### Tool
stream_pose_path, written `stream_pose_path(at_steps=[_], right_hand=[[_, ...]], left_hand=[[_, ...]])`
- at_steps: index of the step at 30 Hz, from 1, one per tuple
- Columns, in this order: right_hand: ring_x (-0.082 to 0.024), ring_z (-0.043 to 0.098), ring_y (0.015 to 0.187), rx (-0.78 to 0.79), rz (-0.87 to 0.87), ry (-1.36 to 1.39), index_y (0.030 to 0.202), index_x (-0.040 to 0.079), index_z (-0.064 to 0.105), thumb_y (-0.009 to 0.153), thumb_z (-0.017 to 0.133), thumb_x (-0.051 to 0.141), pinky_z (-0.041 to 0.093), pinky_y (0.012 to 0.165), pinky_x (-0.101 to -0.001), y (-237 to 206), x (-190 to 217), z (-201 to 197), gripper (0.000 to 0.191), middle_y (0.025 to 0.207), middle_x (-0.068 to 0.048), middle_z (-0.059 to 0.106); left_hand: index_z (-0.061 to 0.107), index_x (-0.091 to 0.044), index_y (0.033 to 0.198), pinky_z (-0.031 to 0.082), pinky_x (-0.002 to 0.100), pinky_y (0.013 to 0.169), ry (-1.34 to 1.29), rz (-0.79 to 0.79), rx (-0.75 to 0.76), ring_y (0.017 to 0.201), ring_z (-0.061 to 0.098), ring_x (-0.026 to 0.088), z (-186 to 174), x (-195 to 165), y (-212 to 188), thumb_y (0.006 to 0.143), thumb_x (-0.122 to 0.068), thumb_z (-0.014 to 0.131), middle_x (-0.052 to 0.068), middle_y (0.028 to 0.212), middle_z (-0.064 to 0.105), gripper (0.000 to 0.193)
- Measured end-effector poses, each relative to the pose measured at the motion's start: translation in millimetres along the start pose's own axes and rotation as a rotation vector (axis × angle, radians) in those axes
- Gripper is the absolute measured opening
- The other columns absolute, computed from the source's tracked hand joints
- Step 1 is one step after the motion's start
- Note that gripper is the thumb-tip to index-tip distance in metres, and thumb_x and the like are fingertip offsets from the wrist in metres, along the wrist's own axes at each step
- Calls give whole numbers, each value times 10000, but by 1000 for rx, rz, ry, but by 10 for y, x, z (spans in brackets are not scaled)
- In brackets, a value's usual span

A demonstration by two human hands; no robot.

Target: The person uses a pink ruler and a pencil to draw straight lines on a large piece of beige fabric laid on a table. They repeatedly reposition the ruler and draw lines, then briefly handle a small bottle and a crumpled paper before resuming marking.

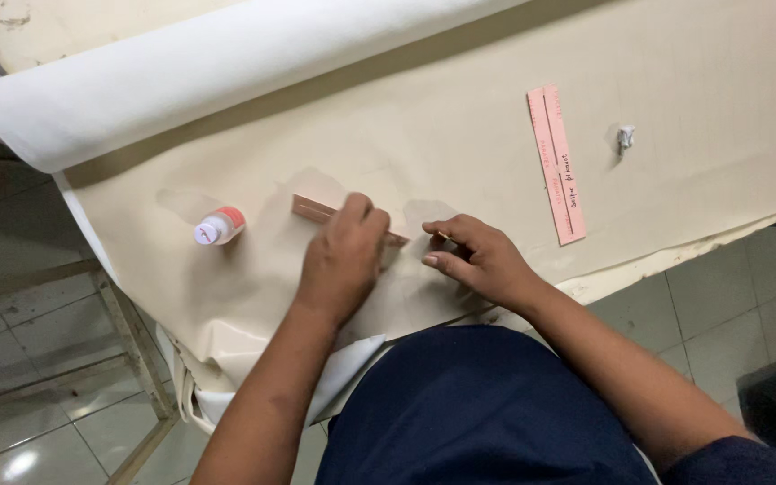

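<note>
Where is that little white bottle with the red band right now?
In the head view the small bottle lies on its side on the beige sheet, left of the person's left hand and apart from it, below the white roll.

Strip [316, 209]: narrow, flat, pinkish-tan; laid slantwise on the beige sheet [460, 135], far end exposed, near end covered. Sheet: broad, smooth, spread flat across the table, front edge overhanging.
</note>
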State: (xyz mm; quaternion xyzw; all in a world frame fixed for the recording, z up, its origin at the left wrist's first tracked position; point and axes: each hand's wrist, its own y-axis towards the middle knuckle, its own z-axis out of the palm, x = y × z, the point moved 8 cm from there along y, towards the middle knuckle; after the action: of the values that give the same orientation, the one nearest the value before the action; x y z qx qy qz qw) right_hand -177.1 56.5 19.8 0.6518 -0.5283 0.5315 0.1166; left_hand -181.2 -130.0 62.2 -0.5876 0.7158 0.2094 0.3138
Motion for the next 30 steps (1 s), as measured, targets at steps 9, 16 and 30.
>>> stream_pose_path(at_steps=[9, 16, 30], right_hand=[[-125, 690, 671, -15, 298, 110, 1071, 31, 714, 938, 688, 154, 567, 614, -280, -241, -416, -32, 183, 833, -50, 744], [-125, 664, 613, -173, 587, 426, 1072, 25, 664, 919, 677, 135, 552, 574, -282, -473, -766, -235, 189, 811, -51, 723], [-123, 670, 615, 98, 588, 456, 1050, 16, 626, 917, 687, 135, 568, 557, -286, -218, -570, 116, 189, 790, -65, 728]], left_hand=[[668, -23, 1086, 551, 405, 841, -229, 166, -187, 1007, 661, 311, 87, -321, -429, 777, -27, 737, 151, 1190, 610, 317], [665, 0, 997, 562, 381, 780, -191, -58, -185, 915, 674, 291, 113, 42, -634, 850, -15, 747, 123, 1047, 658, 169], [694, -87, 1177, 346, 461, 1096, 32, 47, -108, 1283, 567, 250, 254, 32, -497, 870, -218, 764, 80, 1316, 634, 341]])
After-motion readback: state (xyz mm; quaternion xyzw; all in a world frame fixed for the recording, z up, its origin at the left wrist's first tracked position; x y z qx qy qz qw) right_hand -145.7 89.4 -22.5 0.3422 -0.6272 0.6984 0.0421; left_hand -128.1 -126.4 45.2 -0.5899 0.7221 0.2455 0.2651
